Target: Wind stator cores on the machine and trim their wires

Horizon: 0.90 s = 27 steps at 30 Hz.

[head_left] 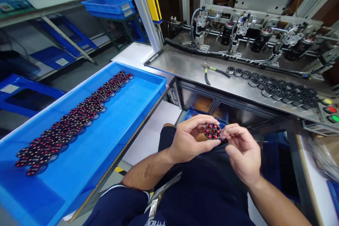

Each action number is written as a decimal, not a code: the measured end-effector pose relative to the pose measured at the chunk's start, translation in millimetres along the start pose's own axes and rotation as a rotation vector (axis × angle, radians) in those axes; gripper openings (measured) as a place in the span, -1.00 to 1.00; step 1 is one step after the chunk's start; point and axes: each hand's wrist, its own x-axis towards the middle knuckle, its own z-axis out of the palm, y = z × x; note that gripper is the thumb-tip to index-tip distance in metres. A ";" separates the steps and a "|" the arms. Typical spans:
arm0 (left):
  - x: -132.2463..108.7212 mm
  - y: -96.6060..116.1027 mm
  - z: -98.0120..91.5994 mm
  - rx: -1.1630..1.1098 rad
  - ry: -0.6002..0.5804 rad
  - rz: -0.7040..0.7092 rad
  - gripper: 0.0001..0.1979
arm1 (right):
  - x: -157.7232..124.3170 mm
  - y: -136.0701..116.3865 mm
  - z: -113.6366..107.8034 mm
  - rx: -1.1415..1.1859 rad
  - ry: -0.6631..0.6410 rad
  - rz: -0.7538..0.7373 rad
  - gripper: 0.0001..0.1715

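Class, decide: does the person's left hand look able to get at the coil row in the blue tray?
Probably yes: the coil row lies in the open blue tray on that side, nothing between. But the left hand and right hand both pinch a single coil.

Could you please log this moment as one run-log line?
left hand: holds wound stator | right hand: pinches its rim | blue tray: stator rows | metal shelf: pliers
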 end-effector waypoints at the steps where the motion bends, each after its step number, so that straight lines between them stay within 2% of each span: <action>1: -0.1 -0.2 -0.2 -0.031 -0.005 -0.010 -0.57 | -1.2 -0.1 -0.9 0.008 -0.027 0.018 -0.70; 3: -0.4 -0.1 0.3 -0.077 -0.009 -0.032 -0.56 | -2.7 0.7 -2.5 -0.002 -0.049 0.023 -0.76; 6: -1.1 1.8 2.2 -0.115 -0.016 -0.067 -0.56 | -3.6 3.0 -4.9 -0.066 -0.039 -0.102 -0.89; 8: -1.4 3.7 3.2 -0.117 -0.022 -0.076 -0.56 | -4.0 3.2 -5.9 -0.096 -0.026 -0.176 -0.84; 12: -1.3 6.6 3.2 -0.073 -0.039 -0.040 -0.55 | -4.4 -0.2 -5.6 -0.091 -0.034 -0.161 -0.81; 15: -1.4 7.8 2.6 -0.034 -0.062 -0.007 -0.55 | -3.4 -2.0 -5.9 -0.115 -0.066 -0.211 -0.77; 20: -2.3 9.3 4.0 0.015 -0.068 0.022 -0.52 | -4.4 -3.0 -8.6 -0.184 0.004 -0.259 -0.78; 24: -1.2 9.9 4.5 -0.094 -0.074 -0.024 -0.52 | -5.3 -5.2 -14.0 -0.222 -0.057 -0.312 -0.76; 27: 0.6 10.6 3.1 -0.166 -0.104 -0.058 -0.58 | 0.9 -9.0 -17.9 -0.303 -0.123 -0.387 -0.65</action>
